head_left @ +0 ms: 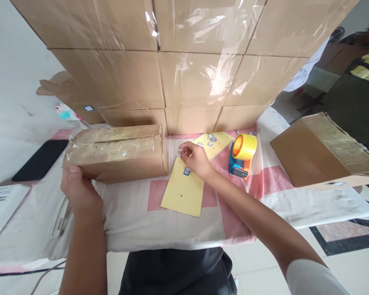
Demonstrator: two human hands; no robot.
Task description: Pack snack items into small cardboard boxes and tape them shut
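Observation:
A taped cardboard box (pixel 119 152) lies on the cloth-covered surface (pixel 160 221) at the left. My left hand (pixel 80 190) grips its near left corner. My right hand (pixel 195 157) hovers over a yellow sticker sheet (pixel 183 192), fingertips pinched on a small sticker at the sheet's top edge. A second yellow sheet (pixel 217 143) with several small stickers lies just beyond. An orange and blue tape dispenser (pixel 242 155) with a yellow tape roll stands to the right of my right hand.
A wall of stacked, plastic-wrapped cartons (pixel 184 61) rises behind. Another taped box (pixel 322 149) sits at the right. A black phone (pixel 40 159) lies at the left, a white printed packet (pixel 0 207) nearer. A person's dark shape is at top right.

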